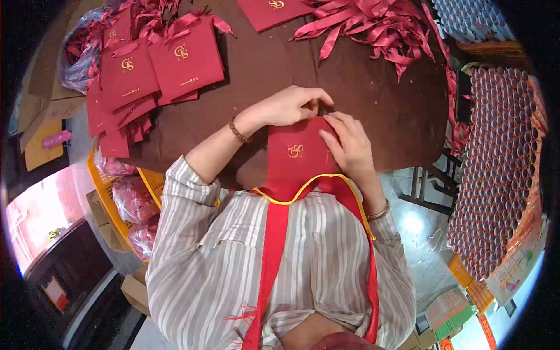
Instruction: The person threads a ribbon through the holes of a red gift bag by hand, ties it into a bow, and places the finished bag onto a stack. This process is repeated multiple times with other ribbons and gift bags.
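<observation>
A dark red paper gift bag (291,169) with a gold logo lies in front of my chest at the table's near edge, its small print off to the right of the logo. My right hand (349,143) grips its right side, thumb on the front and fingers along the upper corner. My left hand (294,105) is at the bag's top edge, fingers curled and pressed together near my right fingertips. Whatever sits between those left fingers is too small to make out. The red apron (275,233) with yellow trim overlaps the bag's lower part.
Finished-looking red bags with ribbon handles (186,58) are stacked at the table's left. A heap of loose red ribbons (373,29) lies at the far right of the brown tablecloth (251,64). Yellow crates (105,181) stand left; rows of round-topped items (496,157) stand right.
</observation>
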The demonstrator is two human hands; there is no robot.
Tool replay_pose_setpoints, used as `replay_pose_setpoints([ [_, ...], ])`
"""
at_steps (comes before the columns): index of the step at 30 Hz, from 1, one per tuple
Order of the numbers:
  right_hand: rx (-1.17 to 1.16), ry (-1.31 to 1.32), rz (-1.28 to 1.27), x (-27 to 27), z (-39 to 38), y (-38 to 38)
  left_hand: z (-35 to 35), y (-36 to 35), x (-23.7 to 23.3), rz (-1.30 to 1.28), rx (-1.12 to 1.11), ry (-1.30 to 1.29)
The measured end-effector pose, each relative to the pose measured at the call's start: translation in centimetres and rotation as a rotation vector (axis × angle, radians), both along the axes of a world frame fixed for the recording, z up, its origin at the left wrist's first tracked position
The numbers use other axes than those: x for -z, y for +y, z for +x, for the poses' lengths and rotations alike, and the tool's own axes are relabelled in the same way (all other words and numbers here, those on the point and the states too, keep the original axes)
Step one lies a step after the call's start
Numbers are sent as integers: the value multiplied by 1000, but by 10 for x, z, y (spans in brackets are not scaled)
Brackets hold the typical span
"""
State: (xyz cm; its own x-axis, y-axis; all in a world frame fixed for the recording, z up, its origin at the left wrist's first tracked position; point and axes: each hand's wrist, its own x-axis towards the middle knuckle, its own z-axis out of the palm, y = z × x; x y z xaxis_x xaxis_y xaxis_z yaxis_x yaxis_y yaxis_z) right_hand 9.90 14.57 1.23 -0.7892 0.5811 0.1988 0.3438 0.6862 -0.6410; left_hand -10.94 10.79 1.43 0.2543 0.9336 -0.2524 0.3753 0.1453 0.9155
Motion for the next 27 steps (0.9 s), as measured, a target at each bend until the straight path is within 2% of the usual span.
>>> replay_pose_setpoints([
  [1, 0, -5, 0, 1, 1, 0, -2, -2, 2, 0, 0, -5],
  [3, 18, 3, 77, 5, 1, 0, -14, -12, 6, 33, -83, -193],
  [7, 24, 14, 175, 4, -3, -2, -32, -31, -2, -44, -127, -217],
  [8, 22, 16, 175, 2, -5, -2, -34, -35, 2, -71, -134, -307],
  [11, 57, 51, 162, -6, -5, 0, -37, -41, 3, -38, -119, -367],
  [13, -90, 23, 66, -7, 0, 4, -39, -42, 0, -75, -110, -411],
  [15, -114, 53, 58, -6, 0, 5, -39, -41, -2, -104, -88, -449],
  [18, -118, 81, 63, -3, 0, 12, -34, -40, -7, -64, -60, -288],
  [19, -105, 79, 59, -4, -1, 13, -32, -37, -2, 113, 26, -47],
  [23, -45, -100, 204, -12, -11, 13, -21, -31, -5, 205, 138, 65],
  [25, -52, -114, 192, -14, -16, 8, -17, -30, 2, 345, 155, 157],
  [27, -79, -149, 157, -16, -18, 5, -15, -26, -4, 354, 107, 167],
])
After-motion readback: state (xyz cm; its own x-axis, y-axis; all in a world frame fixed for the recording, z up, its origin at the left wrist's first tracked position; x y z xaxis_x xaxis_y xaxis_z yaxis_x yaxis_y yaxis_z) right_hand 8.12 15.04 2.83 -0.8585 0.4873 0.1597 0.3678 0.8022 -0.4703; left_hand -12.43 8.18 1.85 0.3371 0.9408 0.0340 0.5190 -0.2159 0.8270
